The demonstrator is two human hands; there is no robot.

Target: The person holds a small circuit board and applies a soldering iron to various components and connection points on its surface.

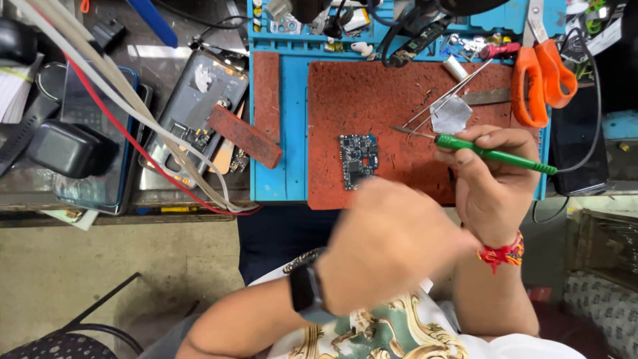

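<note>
While the right hand [492, 179] grips a green-handled tool [495, 155] above the circuit board [357, 159], the blurred left hand's [385, 246] grip cannot be told.

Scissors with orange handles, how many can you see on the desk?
1. The orange-handled scissors lie at the right edge of the red mat, beyond the right hand, which holds a green-handled tool. Clutter along the top might hide more.

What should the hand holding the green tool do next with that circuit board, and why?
Probably bring the green-handled tool in the right hand leftward and down toward the circuit board: its tip hangs right of the board on the red mat, while the blurred left hand is near the board.
</note>
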